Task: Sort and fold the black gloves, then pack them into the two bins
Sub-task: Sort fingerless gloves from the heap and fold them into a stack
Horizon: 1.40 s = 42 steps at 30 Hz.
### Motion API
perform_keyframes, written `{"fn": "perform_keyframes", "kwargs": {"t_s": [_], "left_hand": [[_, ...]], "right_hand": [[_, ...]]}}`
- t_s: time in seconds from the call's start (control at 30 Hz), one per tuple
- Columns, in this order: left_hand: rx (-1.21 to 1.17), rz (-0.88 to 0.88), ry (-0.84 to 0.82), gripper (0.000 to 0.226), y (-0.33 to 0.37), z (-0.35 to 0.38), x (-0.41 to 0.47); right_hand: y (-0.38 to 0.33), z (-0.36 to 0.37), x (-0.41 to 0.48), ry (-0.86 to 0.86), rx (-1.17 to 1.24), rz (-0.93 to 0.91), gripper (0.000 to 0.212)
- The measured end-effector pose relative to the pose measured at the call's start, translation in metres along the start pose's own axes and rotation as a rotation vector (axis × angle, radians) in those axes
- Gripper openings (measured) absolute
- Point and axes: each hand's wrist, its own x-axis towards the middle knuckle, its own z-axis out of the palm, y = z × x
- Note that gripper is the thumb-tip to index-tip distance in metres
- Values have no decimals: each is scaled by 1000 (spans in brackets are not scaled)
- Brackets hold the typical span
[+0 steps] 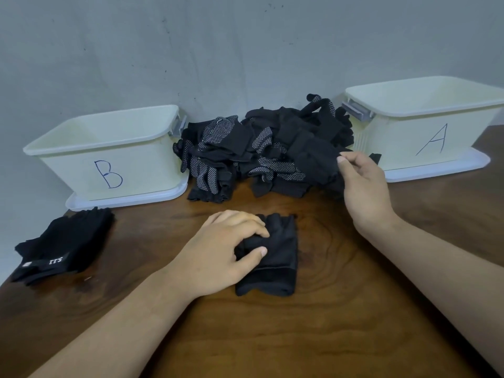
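Note:
A heap of black gloves (259, 151), many with white grip dots, lies at the back of the table between two cream bins. The bin marked B (109, 154) stands at the left and the bin marked A (425, 124) at the right; both look empty. My right hand (365, 186) pinches a plain black glove at the heap's right edge. My left hand (226, 252) grips a folded black glove (275, 257) lying in the middle of the table. A small stack of black gloves (62, 246) with a white label sits at the left, in front of bin B.
Each bin rests on its white lid (128, 199). The dark wooden table (327, 336) runs up to a grey wall (218, 50). Its left edge passes just beside the small stack.

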Motion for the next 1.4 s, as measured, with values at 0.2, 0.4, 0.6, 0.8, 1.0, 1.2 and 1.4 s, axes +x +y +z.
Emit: {"fn": "perform_keyframes", "kwargs": {"t_s": [0.2, 0.4, 0.6, 0.8, 1.0, 1.2, 1.4], "left_hand": [[12, -20, -1, 30, 3, -2, 0], [-139, -95, 123, 12, 8, -8, 0], [-312, -288, 257, 13, 3, -8, 6], [-375, -380, 292, 15, -6, -7, 8], [-424, -410, 290, 15, -6, -8, 7], [-435, -429, 295, 14, -8, -9, 7], [-453, -452, 276, 13, -7, -8, 8]], "right_hand": [[2, 2, -5, -120, -128, -149, 12], [17, 12, -14, -493, -612, -448, 15], [12, 8, -12, -366, -522, -417, 18], [3, 30, 19, -242, -849, -532, 35], [2, 58, 46, -259, -1096, -567, 45], [6, 36, 50, -421, -894, -512, 42], [-19, 16, 60, -428, -730, -539, 30]]}}
